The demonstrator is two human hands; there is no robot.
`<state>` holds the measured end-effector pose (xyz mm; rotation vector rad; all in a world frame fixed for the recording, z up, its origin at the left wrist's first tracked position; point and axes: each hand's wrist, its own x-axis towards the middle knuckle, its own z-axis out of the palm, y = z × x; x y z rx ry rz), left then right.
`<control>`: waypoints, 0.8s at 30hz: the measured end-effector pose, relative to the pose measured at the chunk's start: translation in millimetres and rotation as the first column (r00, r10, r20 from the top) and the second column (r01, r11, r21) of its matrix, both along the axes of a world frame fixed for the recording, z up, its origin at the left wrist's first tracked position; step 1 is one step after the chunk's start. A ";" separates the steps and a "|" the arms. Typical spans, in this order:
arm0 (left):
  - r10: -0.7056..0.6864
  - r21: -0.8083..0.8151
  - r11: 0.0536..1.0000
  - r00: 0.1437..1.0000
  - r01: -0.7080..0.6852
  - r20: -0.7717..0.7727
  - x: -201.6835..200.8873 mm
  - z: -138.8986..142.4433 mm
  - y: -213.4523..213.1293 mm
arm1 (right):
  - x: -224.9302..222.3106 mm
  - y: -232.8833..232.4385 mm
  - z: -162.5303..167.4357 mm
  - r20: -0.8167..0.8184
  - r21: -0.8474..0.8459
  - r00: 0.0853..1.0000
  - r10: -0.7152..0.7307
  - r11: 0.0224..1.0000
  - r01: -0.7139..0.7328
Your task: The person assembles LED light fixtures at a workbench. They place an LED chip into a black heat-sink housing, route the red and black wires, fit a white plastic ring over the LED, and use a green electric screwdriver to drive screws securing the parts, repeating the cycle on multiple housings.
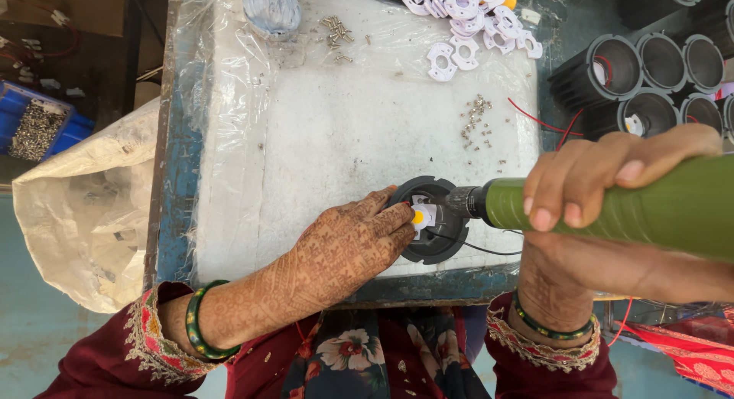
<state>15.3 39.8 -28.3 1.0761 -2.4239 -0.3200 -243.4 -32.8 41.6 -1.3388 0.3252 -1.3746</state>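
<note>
Left hand [348, 250] covered the near-left rim of the housing [437, 242]. Right hand [612, 186] wrapped the driver [650, 208], hiding its midsection; the driver's rear ran off the right edge. The bit tip inside the housing was too small to make out. Screws [478, 120] were tiny, heads unreadable. White rings [466, 16] and the clear cap [273, 9] were cut by the top edge. Black housings [650, 70] were cropped at the right. Blue bin [34, 127] was cropped at the left. The tabletop's [177, 177] near edge was partly hidden by the arms.
</note>
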 end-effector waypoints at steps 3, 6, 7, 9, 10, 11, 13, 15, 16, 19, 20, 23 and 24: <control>0.005 -0.014 1.000 1.000 -0.005 0.002 0.5 -0.4 0.1 | 4.0 -1.7 -1.8 -0.039 -0.023 0.999 0.019 1.000 -0.020; 0.002 -0.038 0.999 1.000 -0.003 -0.031 1.4 -2.6 -1.3 | 6.6 0.9 -3.5 -0.014 0.004 1.000 0.005 1.000 -0.005; 0.006 -0.025 1.000 0.999 -0.007 -0.047 0.9 -3.5 -2.0 | 6.7 2.1 -4.0 -0.005 0.019 1.000 -0.006 1.000 0.007; 0.014 0.002 1.000 0.997 -0.014 -0.080 -1.2 -5.4 -4.0 | 5.0 1.8 -4.1 -0.003 0.045 1.000 -0.019 0.999 0.019; 0.016 0.001 1.000 0.997 -0.016 -0.078 -1.3 -6.1 -3.9 | 3.8 1.1 -4.3 -0.006 0.051 1.000 -0.013 0.999 0.013; 0.017 -0.001 1.000 0.997 -0.017 -0.076 -1.4 -6.6 -4.1 | 1.8 -0.8 -3.9 -0.012 0.045 1.000 0.017 0.999 -0.017; 0.017 -0.010 1.000 0.997 -0.018 -0.074 -1.6 -7.2 -4.9 | -0.9 -4.6 -4.8 -0.001 0.055 0.998 0.063 0.996 -0.063; 0.017 -0.017 1.000 0.997 -0.018 -0.072 -1.2 -7.2 -5.7 | -2.0 -8.8 -7.0 0.024 0.087 0.997 0.076 0.993 -0.078; 0.015 -0.015 1.000 0.997 -0.016 -0.078 -1.0 -7.0 -6.3 | -2.3 -11.2 -8.0 0.029 0.101 0.997 0.074 0.992 -0.076; 0.002 0.002 1.000 0.996 -0.002 -0.094 -0.9 -5.9 -7.7 | -2.7 -19.9 -9.5 0.006 0.113 0.995 0.100 0.989 -0.100; -0.005 0.015 1.000 0.995 0.007 -0.097 -0.2 -5.5 -7.8 | -3.9 -24.1 -8.1 0.007 0.109 0.986 0.165 0.980 -0.165; -0.019 0.028 0.999 0.994 0.022 -0.112 0.7 -4.3 -9.0 | -2.8 -35.0 -8.8 -0.025 0.082 0.962 0.273 0.959 -0.270; -0.024 0.028 0.999 0.993 0.028 -0.117 0.6 -3.8 -9.4 | -1.7 -37.1 -9.3 -0.027 0.077 0.959 0.282 0.957 -0.279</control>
